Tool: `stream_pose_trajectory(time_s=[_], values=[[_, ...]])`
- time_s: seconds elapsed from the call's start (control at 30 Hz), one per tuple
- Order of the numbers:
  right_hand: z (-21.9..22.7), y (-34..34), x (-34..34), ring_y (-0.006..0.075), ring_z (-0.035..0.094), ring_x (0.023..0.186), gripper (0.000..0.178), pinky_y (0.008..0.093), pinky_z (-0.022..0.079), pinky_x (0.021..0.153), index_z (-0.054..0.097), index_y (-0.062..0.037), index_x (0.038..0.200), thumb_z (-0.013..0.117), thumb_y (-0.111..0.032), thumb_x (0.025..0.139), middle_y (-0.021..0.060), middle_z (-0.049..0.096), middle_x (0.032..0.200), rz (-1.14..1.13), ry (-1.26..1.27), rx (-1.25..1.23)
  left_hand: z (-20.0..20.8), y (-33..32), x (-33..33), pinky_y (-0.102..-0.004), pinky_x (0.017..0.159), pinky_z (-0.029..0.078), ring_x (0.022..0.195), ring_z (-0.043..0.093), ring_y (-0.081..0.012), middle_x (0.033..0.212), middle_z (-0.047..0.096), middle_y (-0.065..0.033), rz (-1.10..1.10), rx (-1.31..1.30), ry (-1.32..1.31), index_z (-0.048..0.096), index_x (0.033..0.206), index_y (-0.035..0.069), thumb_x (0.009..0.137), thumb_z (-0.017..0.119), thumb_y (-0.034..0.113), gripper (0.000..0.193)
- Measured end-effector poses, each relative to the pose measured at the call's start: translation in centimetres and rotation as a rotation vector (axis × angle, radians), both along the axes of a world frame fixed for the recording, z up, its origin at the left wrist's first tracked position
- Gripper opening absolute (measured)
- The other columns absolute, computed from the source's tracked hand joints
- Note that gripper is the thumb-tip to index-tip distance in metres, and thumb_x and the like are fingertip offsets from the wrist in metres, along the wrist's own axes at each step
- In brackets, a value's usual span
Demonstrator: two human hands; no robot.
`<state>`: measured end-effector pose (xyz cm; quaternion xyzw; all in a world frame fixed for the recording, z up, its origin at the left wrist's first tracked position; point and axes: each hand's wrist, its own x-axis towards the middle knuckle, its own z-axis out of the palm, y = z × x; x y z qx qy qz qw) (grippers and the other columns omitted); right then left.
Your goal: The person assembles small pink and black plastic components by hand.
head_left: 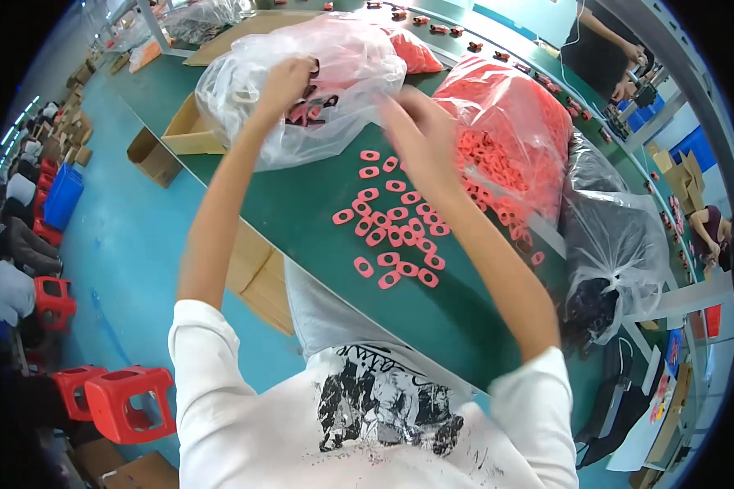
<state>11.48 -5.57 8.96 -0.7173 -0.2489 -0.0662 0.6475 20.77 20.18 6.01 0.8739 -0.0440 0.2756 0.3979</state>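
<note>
My left hand (284,81) reaches into the mouth of a clear plastic bag (359,49) that holds pink and black parts; its fingers are closed on something I cannot make out. My right hand (420,134) is blurred and hovers beside the bag's edge, over the green table (302,212). Whether it holds anything cannot be seen. Several small pink oval rings (395,232) lie scattered on the table below my right forearm.
A big clear bag of red rings (514,130) and a bag of black parts (616,261) stand at the right. Cardboard boxes (187,130) sit at the table's left edge. Red stools (126,403) stand on the floor. Another person (603,41) works at the far end.
</note>
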Motion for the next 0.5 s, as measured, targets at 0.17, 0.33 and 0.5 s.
stream_pose_trajectory(time_s=[0.17, 0.33, 0.5], values=[[-2.9, 3.4, 9.4, 0.0141, 0.062, 0.079, 0.026, 0.0300, 0.049, 0.072, 0.065, 0.0005, 0.105, 0.053, -0.020, 0.094, 0.0066, 0.067, 0.088, -0.380, -0.248, 0.076, 2.4, -2.9, -3.2, -0.0339, 0.077, 0.049, 0.081, 0.064, -0.0259, 0.085, 0.067, -0.0176, 0.044, -0.039, -0.010, 0.065, 0.100, -0.005, 0.093, 0.042, 0.019, 0.034], [0.8, -14.5, -2.7, 0.0120, 0.060, 0.077, 0.029, 0.0251, 0.050, 0.072, 0.064, 0.0031, 0.105, 0.045, -0.019, 0.103, 0.0072, 0.066, 0.094, -0.142, -0.275, -0.070, -0.1, -13.8, -18.5, -0.0336, 0.080, 0.051, 0.092, 0.063, -0.0279, 0.104, 0.063, -0.0158, -0.521, 0.034, -0.017, 0.060, 0.104, -0.002, 0.082, 0.060, 0.002, 0.022], [-3.0, -27.4, -12.2, 0.0120, 0.060, 0.085, 0.020, 0.0247, 0.048, 0.073, 0.062, 0.0020, 0.110, 0.055, -0.009, 0.094, 0.0077, 0.063, 0.100, -0.551, 0.049, -0.695, -6.5, -24.9, -18.7, -0.0412, 0.083, 0.050, 0.101, 0.058, -0.0320, 0.124, 0.054, -0.0186, -0.895, 0.270, 0.005, 0.057, 0.117, 0.001, 0.072, 0.076, 0.013, 0.050]])
